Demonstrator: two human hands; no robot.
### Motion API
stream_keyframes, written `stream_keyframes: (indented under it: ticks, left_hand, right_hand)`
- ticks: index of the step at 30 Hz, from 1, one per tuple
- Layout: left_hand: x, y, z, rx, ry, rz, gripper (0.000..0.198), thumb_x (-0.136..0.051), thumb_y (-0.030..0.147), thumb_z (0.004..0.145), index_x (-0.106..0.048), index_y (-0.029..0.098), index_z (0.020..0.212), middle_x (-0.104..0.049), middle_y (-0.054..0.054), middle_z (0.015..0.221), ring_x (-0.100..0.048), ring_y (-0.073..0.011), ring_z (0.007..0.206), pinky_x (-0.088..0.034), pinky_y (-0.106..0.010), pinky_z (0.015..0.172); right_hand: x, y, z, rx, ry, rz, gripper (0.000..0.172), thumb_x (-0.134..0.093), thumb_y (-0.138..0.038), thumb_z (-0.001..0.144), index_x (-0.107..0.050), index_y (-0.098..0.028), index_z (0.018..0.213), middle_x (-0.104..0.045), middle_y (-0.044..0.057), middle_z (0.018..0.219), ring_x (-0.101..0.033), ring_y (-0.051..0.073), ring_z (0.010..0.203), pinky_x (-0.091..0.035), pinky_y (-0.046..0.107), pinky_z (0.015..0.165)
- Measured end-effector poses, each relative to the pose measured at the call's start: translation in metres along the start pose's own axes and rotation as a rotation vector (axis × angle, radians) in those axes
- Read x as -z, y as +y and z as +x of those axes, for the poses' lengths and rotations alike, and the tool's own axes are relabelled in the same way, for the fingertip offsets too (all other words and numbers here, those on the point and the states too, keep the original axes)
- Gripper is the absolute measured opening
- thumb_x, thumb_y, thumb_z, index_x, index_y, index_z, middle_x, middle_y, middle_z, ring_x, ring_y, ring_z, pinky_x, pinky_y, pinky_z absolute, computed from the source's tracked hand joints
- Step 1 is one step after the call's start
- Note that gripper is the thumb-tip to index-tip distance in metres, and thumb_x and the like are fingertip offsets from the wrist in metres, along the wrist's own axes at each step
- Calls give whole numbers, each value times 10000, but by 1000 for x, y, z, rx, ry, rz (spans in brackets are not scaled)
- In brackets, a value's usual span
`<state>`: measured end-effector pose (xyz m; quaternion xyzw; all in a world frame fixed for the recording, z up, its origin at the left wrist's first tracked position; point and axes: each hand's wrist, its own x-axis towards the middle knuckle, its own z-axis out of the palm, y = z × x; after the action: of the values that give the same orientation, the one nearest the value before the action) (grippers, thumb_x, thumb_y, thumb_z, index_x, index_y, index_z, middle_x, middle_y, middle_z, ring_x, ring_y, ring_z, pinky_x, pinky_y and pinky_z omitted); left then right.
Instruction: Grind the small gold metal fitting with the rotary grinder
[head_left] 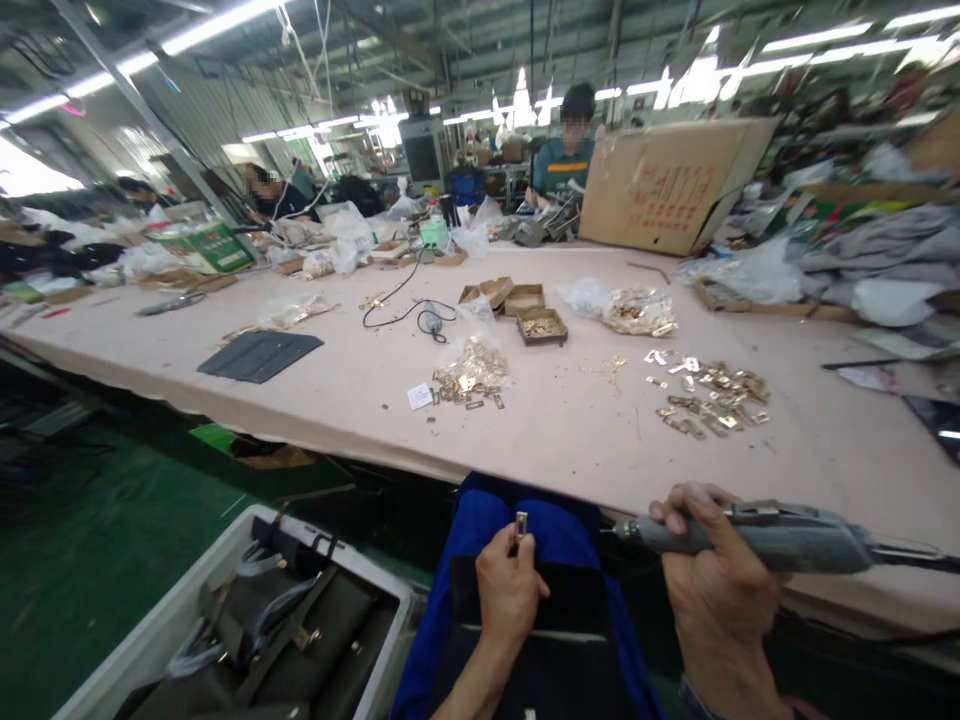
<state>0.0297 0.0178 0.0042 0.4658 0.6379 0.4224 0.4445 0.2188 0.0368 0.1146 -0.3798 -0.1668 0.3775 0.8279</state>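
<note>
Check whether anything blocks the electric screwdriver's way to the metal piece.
Nothing visible does: the left hand holds the metal piece up, and blue trousers show behind the gap to the electric screwdriver in the right hand.

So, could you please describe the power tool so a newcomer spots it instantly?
Find the pale table, then its near edge, right of the blue trousers. There the right hand grips the grey power tool. Unlike the small gold piece in the left hand, it is long, with a cable at one end.
</note>
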Motion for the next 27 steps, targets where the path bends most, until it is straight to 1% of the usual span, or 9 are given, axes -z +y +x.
stream_keyframes:
  ticks: [1,2,3,5,7,10,15,21,27]
  left_hand:
    - [4,-3,4,79,-49,-131,457,-542,519,944,-703,92,972,-633,-54,460,-594,-205,345,-442,-246,361]
    - [8,-6,7,122,-88,-245,501,-591,566,901,-710,82,949,-653,-64,485,-577,-183,334,-426,-228,342]
    - [12,-9,10,140,-119,-320,530,-651,593,852,-722,72,921,-673,-81,507,-563,-162,330,-417,-212,336]
    - [17,-11,15,144,-121,-403,563,-746,616,763,-743,62,861,-699,-104,545,-526,-124,322,-395,-189,326]
    - [19,-12,16,141,-93,-409,572,-776,632,723,-749,65,793,-655,-83,469,-463,-97,291,-347,-171,307]
    - [17,-15,15,161,-62,-362,591,-748,668,729,-744,77,745,-548,-34,351,-374,-76,254,-265,-155,285]
    - [12,-30,21,182,-30,-304,627,-693,725,737,-734,99,725,-491,-9,307,-282,-63,224,-167,-160,274]
    - [12,-35,27,176,-55,-310,634,-666,740,758,-713,109,711,-448,8,283,-259,-63,221,-143,-159,277]
    - [16,-30,25,195,-118,-349,626,-658,730,803,-725,108,819,-495,-2,310,-318,-79,235,-216,-156,279]
  right_hand:
    - [1,0,5,-25,7,25,267,-857,-191,651,-616,-176,764,-570,-42,660,-478,80,508,-501,258,573]
    - [3,0,11,-54,12,52,281,-863,-190,644,-617,-175,781,-579,-40,692,-475,74,514,-502,254,571]
    - [4,0,18,-80,14,76,292,-865,-194,643,-623,-173,806,-592,-35,730,-476,71,526,-505,253,571]
    - [5,0,33,-111,30,110,307,-861,-202,651,-631,-164,851,-618,-17,815,-486,71,555,-517,259,580]
    - [4,3,48,-140,49,144,305,-851,-207,664,-623,-155,860,-624,-7,861,-501,75,578,-534,273,596]
    - [0,13,72,-177,46,187,292,-830,-194,689,-604,-160,871,-603,-24,842,-500,72,572,-547,284,612]
    - [-14,44,107,-174,40,213,280,-801,-179,721,-579,-177,890,-582,-48,819,-489,65,553,-544,273,601]
    - [-42,87,142,-196,178,217,244,-756,-159,754,-542,-180,868,-583,-45,810,-483,67,541,-529,258,557]
    - [-61,127,170,-208,219,178,256,-724,-185,798,-476,-199,862,-565,-69,808,-484,47,523,-513,217,530]
